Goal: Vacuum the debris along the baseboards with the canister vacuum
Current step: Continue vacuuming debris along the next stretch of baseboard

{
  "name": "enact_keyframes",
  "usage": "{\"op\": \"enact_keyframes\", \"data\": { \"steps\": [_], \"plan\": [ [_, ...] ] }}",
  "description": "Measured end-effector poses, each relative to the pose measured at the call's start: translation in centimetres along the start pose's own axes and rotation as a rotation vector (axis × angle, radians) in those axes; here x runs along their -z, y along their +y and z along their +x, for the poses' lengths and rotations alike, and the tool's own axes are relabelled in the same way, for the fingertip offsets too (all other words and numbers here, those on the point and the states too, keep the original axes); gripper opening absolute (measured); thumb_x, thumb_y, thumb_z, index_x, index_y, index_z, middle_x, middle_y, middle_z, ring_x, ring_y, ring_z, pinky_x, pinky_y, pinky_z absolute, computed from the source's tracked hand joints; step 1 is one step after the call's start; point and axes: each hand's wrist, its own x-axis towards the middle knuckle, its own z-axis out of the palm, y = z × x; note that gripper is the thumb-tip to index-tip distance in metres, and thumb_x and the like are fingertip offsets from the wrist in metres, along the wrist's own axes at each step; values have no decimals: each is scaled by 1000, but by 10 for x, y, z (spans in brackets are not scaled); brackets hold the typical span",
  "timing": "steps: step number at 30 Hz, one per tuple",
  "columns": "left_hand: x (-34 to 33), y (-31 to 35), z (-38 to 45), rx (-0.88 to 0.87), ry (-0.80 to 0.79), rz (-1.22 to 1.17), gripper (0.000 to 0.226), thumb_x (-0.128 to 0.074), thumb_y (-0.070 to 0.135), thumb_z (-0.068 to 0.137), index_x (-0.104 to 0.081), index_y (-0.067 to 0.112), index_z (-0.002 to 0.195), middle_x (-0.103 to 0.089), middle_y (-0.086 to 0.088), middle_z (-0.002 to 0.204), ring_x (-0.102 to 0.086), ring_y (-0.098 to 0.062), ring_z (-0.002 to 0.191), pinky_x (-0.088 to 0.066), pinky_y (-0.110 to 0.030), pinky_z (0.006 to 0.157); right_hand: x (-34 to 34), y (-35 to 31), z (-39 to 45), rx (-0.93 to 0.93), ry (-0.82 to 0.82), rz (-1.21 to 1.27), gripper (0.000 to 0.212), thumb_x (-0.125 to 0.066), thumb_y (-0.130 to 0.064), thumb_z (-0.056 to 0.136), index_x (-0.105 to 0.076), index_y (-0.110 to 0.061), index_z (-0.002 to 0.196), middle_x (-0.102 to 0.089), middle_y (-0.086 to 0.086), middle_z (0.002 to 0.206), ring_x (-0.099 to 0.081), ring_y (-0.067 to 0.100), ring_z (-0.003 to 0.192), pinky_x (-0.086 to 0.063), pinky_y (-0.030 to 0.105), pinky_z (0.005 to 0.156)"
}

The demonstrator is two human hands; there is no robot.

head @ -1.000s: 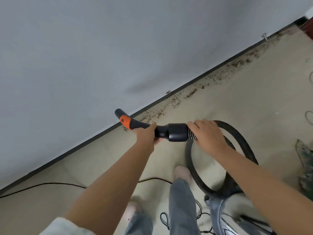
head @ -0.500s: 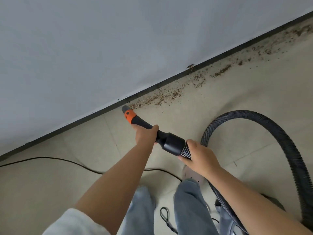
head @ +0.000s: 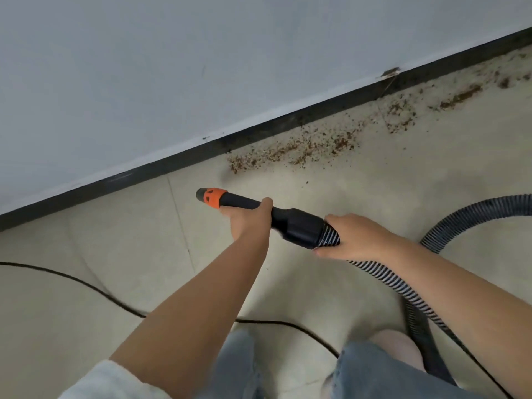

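Since the earlier frame your nozzle (head: 211, 198) has swung from pointing at the baseboard (head: 178, 164) to lying nearly level, its orange tip aimed toward 9 o'clock and hanging above the tiled floor (head: 86, 240). Your left hand (head: 247, 221) wraps the black wand just behind that orange collar. Your right hand (head: 355, 237) clutches the ribbed hose (head: 383, 276) where it meets the cuff, the hose looping away toward 3 o'clock. Brown debris (head: 302, 151) lies strewn along the baseboard at 1 o'clock, near the tip but apart from it. A black power cord (head: 95, 289) trails across the tiles at 8 o'clock.
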Motion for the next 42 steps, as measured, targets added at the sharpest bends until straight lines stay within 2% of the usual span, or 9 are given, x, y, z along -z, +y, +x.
{"op": "enact_keyframes", "data": {
  "steps": [3,6,11,13,17,26,34,38,42],
  "plan": [
    [-22,7,20,-24,-9,-58,84,-62,27,84,-8,12,147,-43,-4,93,-47,-25,78,-38,-32,70,13,6,31,8,-70,144,41,-71,-36,78,-53,-18,109,-60,1,102,-58,17,92,-49,28,79],
    [-42,15,34,-56,-53,-107,81,-63,26,83,-13,10,144,-44,-5,94,-47,-26,82,-41,-33,73,27,5,57,26,-56,174,52,-77,-15,69,-42,-20,107,-54,2,99,-58,21,89,-50,32,71],
    [-60,28,59,-113,-123,-267,77,-67,23,79,-21,11,140,-52,-12,116,-55,-25,87,-51,-37,86,44,22,75,76,-11,309,41,-69,7,67,-48,-14,95,-60,12,82,-62,26,66,-53,36,58],
    [-62,30,65,-124,-143,-329,67,-65,20,82,-26,12,135,-50,-9,111,-49,-18,74,-52,-35,81,42,27,77,108,5,337,39,-68,7,70,-48,-11,99,-62,16,81,-63,26,62,-55,36,57],
    [-67,25,60,-137,-177,-352,56,-60,21,87,-27,12,131,-43,-2,83,-47,-21,82,-51,-39,88,38,25,69,108,29,284,38,-70,0,75,-46,-14,99,-60,11,85,-65,19,62,-55,30,56],
    [-73,5,52,-168,-226,-364,58,-57,24,89,-26,10,136,-53,-10,107,-53,-27,89,-50,-44,92,31,13,38,46,122,132,32,-71,-39,78,-49,-21,93,-61,2,90,-63,14,71,-54,29,66],
    [-53,-7,59,-175,-120,-424,78,-59,28,87,-11,12,146,-56,-9,113,-57,-28,95,-50,-39,90,28,-4,56,63,99,82,30,-72,-12,74,-48,-23,89,-61,0,83,-65,11,61,-51,25,55],
    [-34,-17,69,-47,-101,-439,73,-61,32,84,-22,12,142,-57,-10,118,-59,-29,102,-50,-42,93,23,-18,68,93,35,46,30,-70,-9,75,-50,-20,94,-60,3,86,-64,13,61,-51,23,53],
    [-20,-29,77,23,-90,-536,68,-61,28,84,-25,13,140,-56,-8,110,-58,-26,91,-53,-40,88,25,-35,77,133,-3,-89,35,-72,-17,72,-53,-19,101,-63,5,92,-66,16,63,-55,29,59]
  ]
}}
